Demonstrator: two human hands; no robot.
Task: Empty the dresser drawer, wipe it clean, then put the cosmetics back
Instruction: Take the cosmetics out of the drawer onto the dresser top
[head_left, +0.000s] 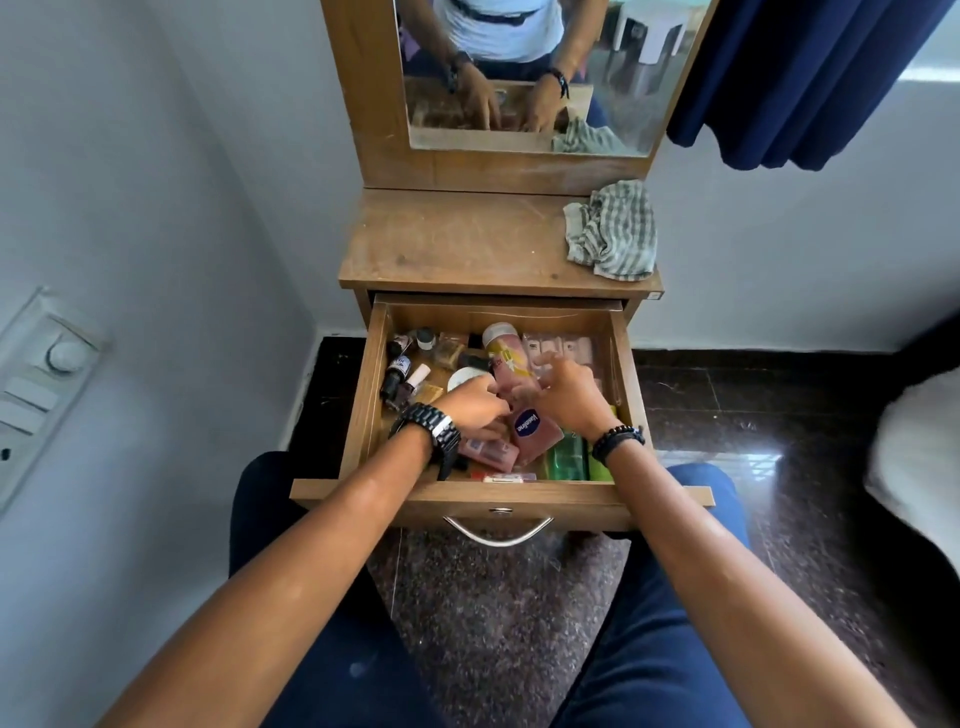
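Drawer full of cosmetics

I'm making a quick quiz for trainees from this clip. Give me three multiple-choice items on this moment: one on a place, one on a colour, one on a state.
1. Where does the striped cloth lie?
A. in the drawer
B. on the dresser top, right side
C. on the floor

2. What colour is the Vaseline label?
A. blue
B. yellow
C. red

3. How is the drawer?
A. shut
B. pulled out and bare
C. pulled out, still holding cosmetics

Key: 1 B, the cloth sits crumpled on the dresser top below the mirror. 2 A, white letters on a blue oval. 3 C, bottles and tubes fill it, with the left hand and right hand reaching in.
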